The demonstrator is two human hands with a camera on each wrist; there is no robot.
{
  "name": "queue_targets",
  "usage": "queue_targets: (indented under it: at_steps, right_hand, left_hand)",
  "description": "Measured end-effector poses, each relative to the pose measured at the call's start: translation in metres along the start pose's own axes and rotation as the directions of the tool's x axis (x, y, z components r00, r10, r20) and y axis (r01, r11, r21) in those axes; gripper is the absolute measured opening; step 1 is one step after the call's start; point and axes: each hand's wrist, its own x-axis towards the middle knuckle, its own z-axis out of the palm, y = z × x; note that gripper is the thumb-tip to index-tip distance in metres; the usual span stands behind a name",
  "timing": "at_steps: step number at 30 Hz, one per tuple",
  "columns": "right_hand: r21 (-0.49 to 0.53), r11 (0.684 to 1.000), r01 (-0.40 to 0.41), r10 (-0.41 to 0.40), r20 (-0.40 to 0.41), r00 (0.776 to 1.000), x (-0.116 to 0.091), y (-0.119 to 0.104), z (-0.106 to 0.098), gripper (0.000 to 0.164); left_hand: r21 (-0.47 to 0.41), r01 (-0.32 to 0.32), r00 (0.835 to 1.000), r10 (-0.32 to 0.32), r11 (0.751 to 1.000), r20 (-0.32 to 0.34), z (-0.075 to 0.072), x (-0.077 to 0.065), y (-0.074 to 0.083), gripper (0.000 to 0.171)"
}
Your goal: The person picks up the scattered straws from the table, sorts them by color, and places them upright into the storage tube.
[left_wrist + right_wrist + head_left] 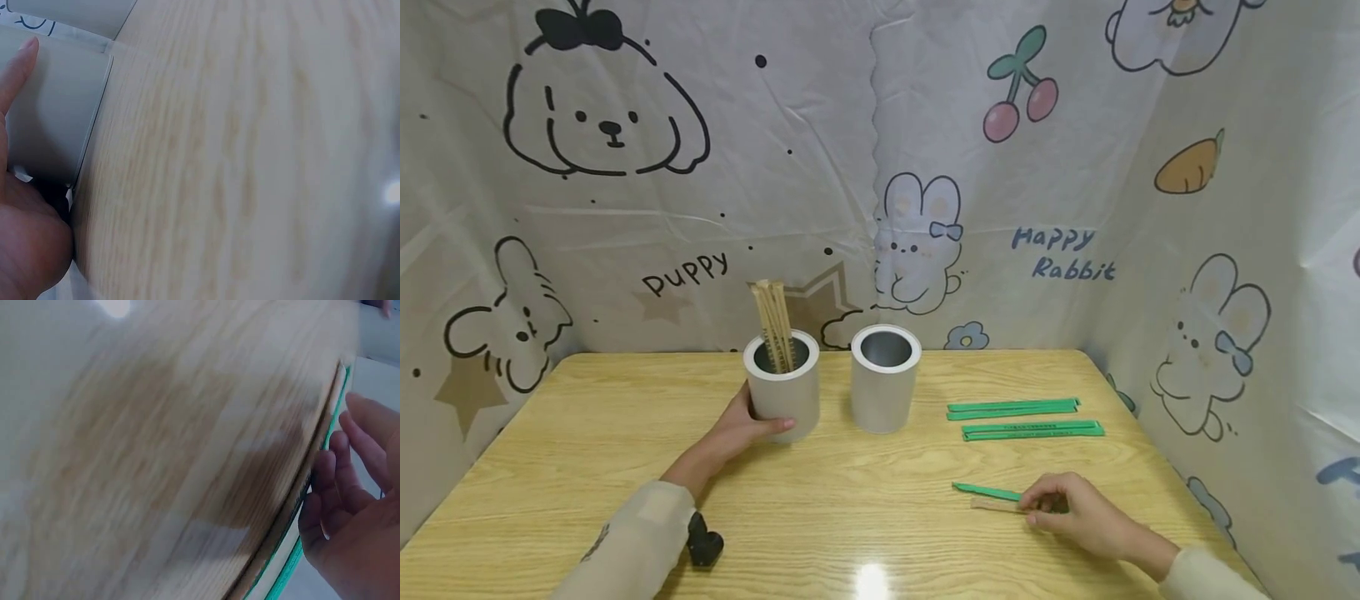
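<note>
My left hand [741,433] grips a light grey cylindrical cup [797,400] with a white rim, thumb across its near side. Several slim tan paper-wrapped sticks [775,325] stand in that cup, leaning left. In the left wrist view the thumb [22,69] lies along the cup wall. At the right, my right hand [1078,517] pinches a tan paper-wrapped stick [992,504], which lies low over the table beside a green paper-wrapped stick [981,490]. The palm hides the far ends of both. In the right wrist view the fingers [344,475] are bent beside these sticks.
A second grey cup [883,392], nothing seen inside, stands right of the gripped one. Several green wrapped sticks [1030,429] lie in two groups behind my right hand. A black object [703,546] is by the left sleeve. Printed cloth [820,183] surrounds the wooden table [865,492].
</note>
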Motion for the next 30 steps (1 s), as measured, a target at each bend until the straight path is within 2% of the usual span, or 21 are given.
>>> queue_targets:
  at_steps: [6,10,14,19,21,23,25,27,30]
  right_hand:
    - [-0.118,0.993,-0.031,0.025,-0.053,0.998,0.007,0.004,0.002,0.016]
    - [-0.137,0.99,-0.016,0.008,-0.056,0.998,0.013,0.005,0.0,0.008]
    - [-0.049,0.999,0.016,-0.019,-0.078,0.997,0.022,-0.009,-0.011,0.011]
    - [0.138,0.989,-0.046,0.065,-0.143,0.988,0.04,-0.052,-0.033,0.025]
    - [0.212,0.975,-0.061,0.097,-0.164,0.982,0.049,-0.071,-0.04,0.022]
    - [0.303,0.952,-0.048,0.104,-0.172,0.98,0.06,-0.088,-0.044,0.015]
    - [0.411,0.912,-0.008,0.087,-0.176,0.981,0.073,-0.102,-0.045,0.009]
    - [0.528,0.848,0.053,0.049,-0.178,0.983,0.086,-0.116,-0.044,0.013]
    - [0.674,0.727,0.134,-0.004,-0.191,0.982,0.106,-0.139,-0.04,0.02]
  left_hand:
    - [-0.001,-0.003,1.0,0.003,1.0,-0.001,-0.002,0.001,-0.002,0.107]
    - [0.01,-0.009,1.0,0.009,1.0,0.002,-0.001,0.001,-0.002,0.107]
    - [-0.018,-0.012,1.0,0.012,1.0,0.02,-0.001,0.0,-0.001,0.108]
    - [-0.035,-0.016,0.999,0.017,0.999,0.029,-0.002,-0.002,0.002,0.109]
    - [-0.036,-0.012,1.0,0.013,0.999,0.026,-0.003,-0.002,0.002,0.109]
    - [-0.037,-0.007,1.0,0.008,0.999,0.022,-0.003,-0.002,0.002,0.11]
    - [-0.036,-0.004,1.0,0.005,0.999,0.022,-0.003,-0.002,0.002,0.11]
    - [-0.033,-0.005,1.0,0.006,0.999,0.026,-0.002,-0.002,0.002,0.11]
    - [-0.032,-0.01,1.0,0.011,0.999,0.029,-0.002,-0.003,0.003,0.109]
